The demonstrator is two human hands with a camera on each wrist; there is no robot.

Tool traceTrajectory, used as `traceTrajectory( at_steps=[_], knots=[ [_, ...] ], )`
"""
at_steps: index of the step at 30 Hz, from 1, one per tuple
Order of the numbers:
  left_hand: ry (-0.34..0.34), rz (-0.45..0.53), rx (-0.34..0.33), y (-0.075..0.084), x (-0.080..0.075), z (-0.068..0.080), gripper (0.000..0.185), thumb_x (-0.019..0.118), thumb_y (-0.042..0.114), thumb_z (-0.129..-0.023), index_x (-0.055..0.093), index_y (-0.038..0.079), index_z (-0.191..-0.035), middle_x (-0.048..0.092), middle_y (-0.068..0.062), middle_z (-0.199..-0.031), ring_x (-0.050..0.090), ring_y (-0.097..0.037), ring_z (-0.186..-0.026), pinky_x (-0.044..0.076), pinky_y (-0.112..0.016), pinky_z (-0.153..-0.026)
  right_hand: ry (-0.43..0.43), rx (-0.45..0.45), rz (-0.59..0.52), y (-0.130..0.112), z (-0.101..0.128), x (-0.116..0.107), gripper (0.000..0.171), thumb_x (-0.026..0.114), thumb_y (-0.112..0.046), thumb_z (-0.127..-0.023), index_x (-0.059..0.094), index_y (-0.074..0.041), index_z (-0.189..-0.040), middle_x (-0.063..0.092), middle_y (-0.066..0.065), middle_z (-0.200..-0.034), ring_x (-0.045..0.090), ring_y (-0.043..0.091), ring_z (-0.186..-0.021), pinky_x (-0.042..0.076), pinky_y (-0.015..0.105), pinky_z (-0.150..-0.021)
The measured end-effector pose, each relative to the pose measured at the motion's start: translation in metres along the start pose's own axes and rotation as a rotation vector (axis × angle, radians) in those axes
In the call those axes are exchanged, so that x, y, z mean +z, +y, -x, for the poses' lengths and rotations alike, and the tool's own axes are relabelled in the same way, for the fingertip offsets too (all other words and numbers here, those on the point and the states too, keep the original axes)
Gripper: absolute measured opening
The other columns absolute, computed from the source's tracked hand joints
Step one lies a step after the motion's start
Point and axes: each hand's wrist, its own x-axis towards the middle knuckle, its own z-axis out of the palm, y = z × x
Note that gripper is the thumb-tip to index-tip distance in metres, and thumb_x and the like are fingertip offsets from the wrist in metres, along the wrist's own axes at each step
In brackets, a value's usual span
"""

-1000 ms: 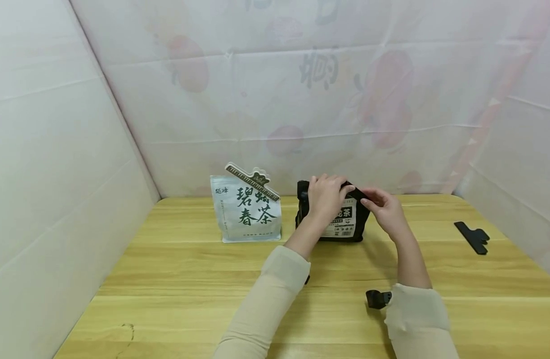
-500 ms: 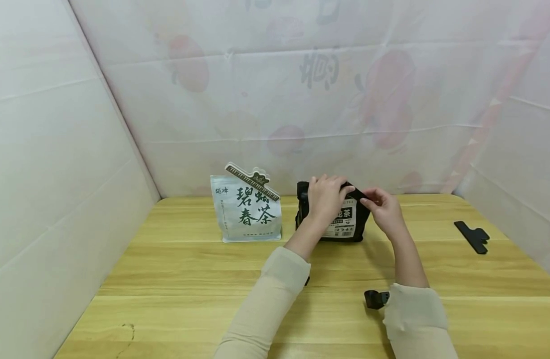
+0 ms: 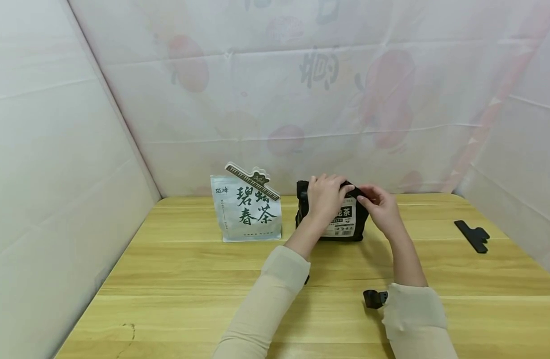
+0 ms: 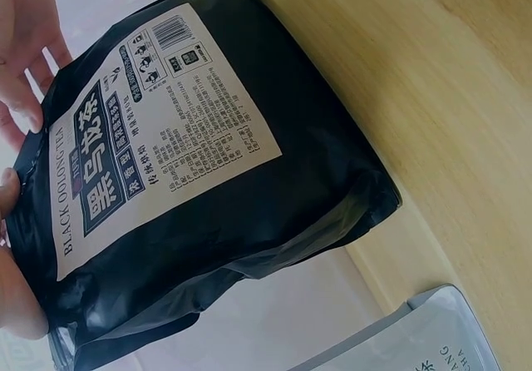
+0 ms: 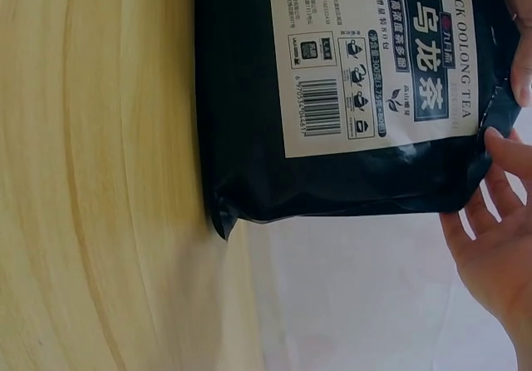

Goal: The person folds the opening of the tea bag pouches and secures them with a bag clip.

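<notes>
A black oolong tea bag stands upright on the wooden table, near the back. My left hand grips its top edge from above, fingers curled over it. Just to the right, my right hand pinches the top right corner of the same bag. The left wrist view shows the black bag with its beige label, and the left hand at its top edge. In the right wrist view the right hand's fingers sit at the sealed top of the bag.
A white tea bag with a clip on its top stands left of the black one. One black clip lies at the table's right side, another by my right sleeve. White sheeting walls in the table.
My right hand has slid a little left along the bag's top, closer to the left hand. The left hand and the bag have stayed put.
</notes>
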Motion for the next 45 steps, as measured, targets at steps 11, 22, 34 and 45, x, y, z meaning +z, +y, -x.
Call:
traceTrajectory(
  at_steps=[11, 22, 34, 45],
  knots=[
    [0.016, -0.009, 0.008, 0.001, -0.001, 0.003, 0.032, 0.047, 0.052, -0.087, 0.068, 0.033, -0.101, 0.064, 0.018, -0.093, 0.051, -0.004, -0.077, 0.031, -0.022, -0.067, 0.055, -0.003, 0.024, -0.019, 0.004, 0.002, 0.015, 0.058, 0.004, -0.087, 0.059, 0.012, -0.100, 0.060, 0.021, -0.094, 0.056, 0.009, -0.080, 0.044, 0.013, -0.067],
    [0.011, -0.010, 0.021, 0.001, 0.000, 0.001, 0.031, 0.048, 0.051, -0.087, 0.068, 0.032, -0.102, 0.065, 0.018, -0.096, 0.052, -0.005, -0.078, 0.029, -0.022, -0.066, -0.082, -0.003, 0.009, 0.010, 0.004, -0.012, 0.030, 0.054, -0.007, -0.092, 0.054, 0.009, -0.119, 0.057, 0.025, -0.113, 0.053, -0.002, -0.093, 0.043, 0.011, -0.075],
    [0.016, -0.006, 0.020, 0.001, 0.001, 0.001, 0.031, 0.049, 0.051, -0.087, 0.068, 0.031, -0.101, 0.064, 0.017, -0.094, 0.051, -0.005, -0.077, 0.030, -0.023, -0.067, 0.018, 0.024, 0.144, 0.018, -0.001, -0.008, 0.018, 0.059, -0.006, -0.090, 0.061, 0.008, -0.102, 0.062, 0.022, -0.093, 0.053, 0.000, -0.074, 0.042, 0.014, -0.062],
    [-0.016, 0.024, -0.001, 0.001, -0.001, 0.001, 0.033, 0.048, 0.050, -0.088, 0.067, 0.031, -0.106, 0.064, 0.017, -0.100, 0.053, -0.006, -0.086, 0.033, -0.025, -0.074, -0.081, 0.058, 0.045, 0.010, 0.008, -0.018, 0.025, 0.056, -0.004, -0.091, 0.057, 0.012, -0.110, 0.059, 0.025, -0.102, 0.053, -0.002, -0.084, 0.042, 0.012, -0.071]
  ],
)
